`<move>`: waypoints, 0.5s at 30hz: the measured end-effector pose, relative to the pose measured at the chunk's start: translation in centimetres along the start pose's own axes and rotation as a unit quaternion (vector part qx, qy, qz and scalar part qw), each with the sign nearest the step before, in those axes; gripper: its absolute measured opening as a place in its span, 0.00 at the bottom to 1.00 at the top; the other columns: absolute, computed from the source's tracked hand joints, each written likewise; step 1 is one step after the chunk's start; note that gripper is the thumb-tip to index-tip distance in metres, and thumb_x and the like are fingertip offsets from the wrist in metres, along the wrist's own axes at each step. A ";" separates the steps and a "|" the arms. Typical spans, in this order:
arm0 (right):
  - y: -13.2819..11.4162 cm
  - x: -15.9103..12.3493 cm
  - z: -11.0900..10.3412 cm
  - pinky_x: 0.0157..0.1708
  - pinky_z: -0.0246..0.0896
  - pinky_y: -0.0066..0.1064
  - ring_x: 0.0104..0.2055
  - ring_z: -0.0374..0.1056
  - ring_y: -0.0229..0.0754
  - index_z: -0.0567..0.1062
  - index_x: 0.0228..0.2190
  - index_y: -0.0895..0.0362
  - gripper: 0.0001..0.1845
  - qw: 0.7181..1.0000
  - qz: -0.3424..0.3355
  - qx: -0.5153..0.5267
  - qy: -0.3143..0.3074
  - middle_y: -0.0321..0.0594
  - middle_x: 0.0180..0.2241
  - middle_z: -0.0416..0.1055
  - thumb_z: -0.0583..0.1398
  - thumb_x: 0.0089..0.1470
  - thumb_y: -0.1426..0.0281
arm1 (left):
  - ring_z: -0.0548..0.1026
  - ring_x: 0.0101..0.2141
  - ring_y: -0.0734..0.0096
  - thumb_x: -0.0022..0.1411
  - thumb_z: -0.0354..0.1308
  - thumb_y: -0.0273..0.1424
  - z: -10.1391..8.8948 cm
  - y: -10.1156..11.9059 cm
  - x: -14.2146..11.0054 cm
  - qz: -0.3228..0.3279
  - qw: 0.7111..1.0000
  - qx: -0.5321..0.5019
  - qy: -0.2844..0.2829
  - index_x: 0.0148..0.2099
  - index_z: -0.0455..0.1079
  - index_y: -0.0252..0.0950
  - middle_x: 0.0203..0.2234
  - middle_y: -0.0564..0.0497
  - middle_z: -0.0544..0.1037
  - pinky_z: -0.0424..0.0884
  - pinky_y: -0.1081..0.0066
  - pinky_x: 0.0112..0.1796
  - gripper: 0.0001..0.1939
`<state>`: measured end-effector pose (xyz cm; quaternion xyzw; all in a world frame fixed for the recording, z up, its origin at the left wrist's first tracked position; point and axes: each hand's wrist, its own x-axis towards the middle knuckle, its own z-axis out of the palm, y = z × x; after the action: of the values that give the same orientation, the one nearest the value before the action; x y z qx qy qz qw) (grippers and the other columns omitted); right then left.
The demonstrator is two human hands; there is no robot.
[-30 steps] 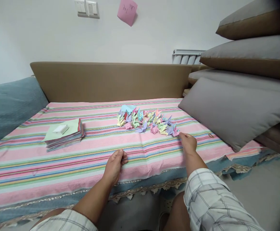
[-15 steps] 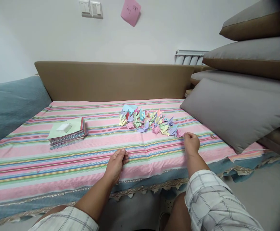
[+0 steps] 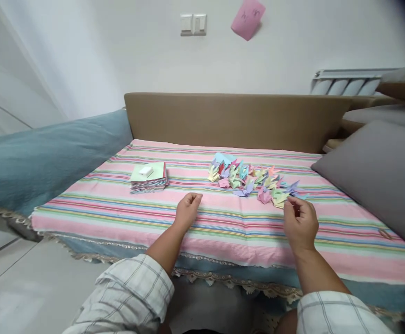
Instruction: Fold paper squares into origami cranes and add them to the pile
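Several small folded paper cranes (image 3: pixel 235 176) in pink, yellow, green, purple and blue stand clustered on the striped cloth (image 3: pixel 216 236). My right hand (image 3: pixel 300 220) is at the near right end of the cluster, its thumb and forefinger curled together, with no paper visible in them. It hides part of the last cranes there. Over the cloth, between the cranes and a stack of square coloured paper (image 3: pixel 149 185), my left hand (image 3: pixel 187 211) is loosely closed with nothing visible in it. A small white block (image 3: pixel 146 171) lies on the stack's light green top sheet.
A brown backrest (image 3: pixel 223 120) runs along the back. Grey cushions (image 3: pixel 379 171) pile up at the right, and a blue-covered armrest (image 3: pixel 63 157) bounds the left. A light blue paper piece (image 3: pixel 225 158) lies behind the cranes. A small brown loop (image 3: pixel 385 234) rests at the right.
The view has swung left. My right hand has drawn back from the pink crane at the cluster's right end. My left hand has moved forward, closer to the paper stack.
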<state>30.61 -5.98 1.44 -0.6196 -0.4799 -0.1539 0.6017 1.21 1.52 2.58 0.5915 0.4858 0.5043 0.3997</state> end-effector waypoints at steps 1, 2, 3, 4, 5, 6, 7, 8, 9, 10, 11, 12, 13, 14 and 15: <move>-0.4 -0.3 0.2 0.37 0.61 0.34 0.34 0.65 0.42 0.75 0.36 0.59 0.12 1.000 -0.016 0.007 -0.021 0.43 0.34 0.70 0.56 0.52 0.66 | 0.73 0.37 0.67 0.56 0.53 0.41 -1.0 -0.1 0.8 0.017 0.999 0.035 0.025 0.36 0.70 0.37 0.34 0.49 0.77 0.68 0.69 0.39 0.13; -0.7 -0.6 0.4 0.36 0.61 0.33 0.34 0.65 0.42 0.75 0.35 0.59 0.11 0.999 -0.031 0.015 -0.040 0.43 0.34 0.70 0.56 0.53 0.67 | 0.73 0.38 0.66 0.56 0.53 0.40 -2.1 -0.1 1.7 0.029 0.995 0.073 0.053 0.36 0.70 0.38 0.37 0.50 0.77 0.67 0.69 0.40 0.12; -0.9 -0.9 0.6 0.36 0.61 0.33 0.35 0.66 0.42 0.74 0.35 0.58 0.11 0.997 -0.044 0.022 -0.060 0.43 0.33 0.70 0.56 0.53 0.67 | 0.73 0.40 0.66 0.57 0.53 0.38 -3.2 -0.2 2.6 0.044 0.989 0.120 0.080 0.36 0.70 0.38 0.39 0.50 0.77 0.67 0.68 0.42 0.11; -1.1 -1.2 0.8 0.35 0.61 0.33 0.35 0.66 0.42 0.74 0.35 0.58 0.11 0.995 -0.052 0.029 -0.079 0.42 0.33 0.71 0.56 0.53 0.67 | 0.73 0.42 0.65 0.57 0.53 0.36 -4.5 -0.3 3.6 0.065 0.976 0.173 0.112 0.37 0.70 0.39 0.42 0.50 0.77 0.66 0.68 0.44 0.09; -1.3 -1.4 1.0 0.35 0.61 0.33 0.35 0.66 0.42 0.74 0.35 0.58 0.10 0.993 -0.056 0.035 -0.100 0.42 0.33 0.71 0.56 0.54 0.66 | 0.72 0.44 0.64 0.57 0.52 0.35 -5.9 -0.3 4.5 0.080 0.961 0.229 0.131 0.38 0.71 0.39 0.44 0.50 0.76 0.66 0.67 0.45 0.09; -1.4 -1.5 1.2 0.35 0.62 0.33 0.35 0.66 0.42 0.74 0.35 0.57 0.10 0.991 -0.058 0.042 -0.116 0.42 0.33 0.71 0.55 0.54 0.66 | 0.73 0.44 0.63 0.57 0.52 0.34 -7.2 -0.3 5.5 0.078 0.943 0.287 0.149 0.39 0.71 0.39 0.45 0.50 0.75 0.66 0.67 0.44 0.09; -1.5 -1.7 1.4 0.35 0.62 0.33 0.35 0.67 0.42 0.74 0.35 0.57 0.10 0.989 -0.061 0.049 -0.127 0.41 0.33 0.71 0.55 0.54 0.66 | 0.73 0.43 0.63 0.58 0.51 0.33 -8.6 -0.2 6.5 0.066 0.920 0.352 0.160 0.40 0.71 0.39 0.46 0.50 0.75 0.67 0.67 0.43 0.10; -1.6 -1.8 1.6 0.35 0.62 0.33 0.35 0.67 0.42 0.73 0.35 0.57 0.10 0.987 -0.063 0.054 -0.137 0.41 0.33 0.71 0.56 0.54 0.66 | 0.73 0.44 0.63 0.59 0.49 0.33 -9.9 -0.1 7.4 0.052 0.893 0.416 0.167 0.40 0.71 0.39 0.46 0.50 0.74 0.67 0.66 0.44 0.11; -1.7 -2.0 1.8 0.35 0.62 0.33 0.35 0.67 0.42 0.73 0.36 0.56 0.10 0.986 -0.064 0.058 -0.145 0.41 0.34 0.71 0.56 0.54 0.66 | 0.72 0.45 0.61 0.58 0.49 0.31 -11.1 0.1 8.3 0.044 0.882 0.437 0.173 0.41 0.71 0.37 0.46 0.48 0.74 0.66 0.65 0.45 0.11; -1.9 -2.1 2.0 0.35 0.62 0.32 0.35 0.67 0.42 0.73 0.36 0.56 0.09 0.984 -0.067 0.061 -0.154 0.41 0.34 0.71 0.56 0.55 0.66 | 0.71 0.46 0.60 0.58 0.49 0.29 -12.2 0.2 9.2 0.041 0.875 0.450 0.176 0.43 0.71 0.37 0.47 0.47 0.74 0.65 0.64 0.47 0.12; -2.0 -2.2 2.3 0.34 0.62 0.32 0.35 0.67 0.42 0.73 0.35 0.56 0.09 0.982 -0.071 0.063 -0.163 0.41 0.34 0.71 0.55 0.55 0.66 | 0.70 0.48 0.59 0.57 0.50 0.28 -13.1 0.4 10.0 0.039 0.869 0.462 0.171 0.43 0.72 0.37 0.46 0.46 0.74 0.64 0.63 0.49 0.13; -2.1 -2.3 2.5 0.34 0.62 0.32 0.35 0.67 0.41 0.73 0.35 0.56 0.09 0.980 -0.075 0.066 -0.173 0.41 0.33 0.71 0.55 0.55 0.67 | 0.68 0.50 0.58 0.57 0.51 0.28 -13.8 0.6 10.8 0.037 0.864 0.475 0.163 0.42 0.73 0.36 0.47 0.46 0.74 0.62 0.63 0.51 0.13; -2.3 -2.3 2.7 0.33 0.62 0.31 0.34 0.67 0.41 0.73 0.35 0.56 0.09 0.978 -0.080 0.068 -0.181 0.40 0.33 0.71 0.55 0.55 0.67 | 0.66 0.53 0.57 0.56 0.53 0.29 -14.3 0.7 11.5 0.037 0.860 0.486 0.152 0.41 0.74 0.36 0.49 0.45 0.72 0.59 0.62 0.53 0.12; -2.4 -2.4 2.9 0.33 0.63 0.31 0.34 0.67 0.41 0.73 0.35 0.56 0.09 0.976 -0.084 0.071 -0.189 0.40 0.33 0.71 0.55 0.55 0.67 | 0.64 0.54 0.55 0.55 0.55 0.30 -14.7 0.8 12.1 0.034 0.857 0.496 0.138 0.40 0.75 0.36 0.51 0.45 0.71 0.57 0.62 0.55 0.11; -2.5 -2.4 3.0 0.33 0.63 0.31 0.34 0.67 0.41 0.73 0.35 0.56 0.08 0.974 -0.088 0.074 -0.196 0.40 0.33 0.71 0.55 0.55 0.67 | 0.63 0.55 0.53 0.53 0.57 0.32 -15.0 0.8 12.7 0.029 0.855 0.503 0.123 0.39 0.75 0.37 0.52 0.44 0.70 0.57 0.61 0.55 0.11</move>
<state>26.26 -4.74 0.38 -0.5470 -0.6514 -0.0462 0.5238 -13.13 13.52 8.60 0.6589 0.7009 0.2713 -0.0306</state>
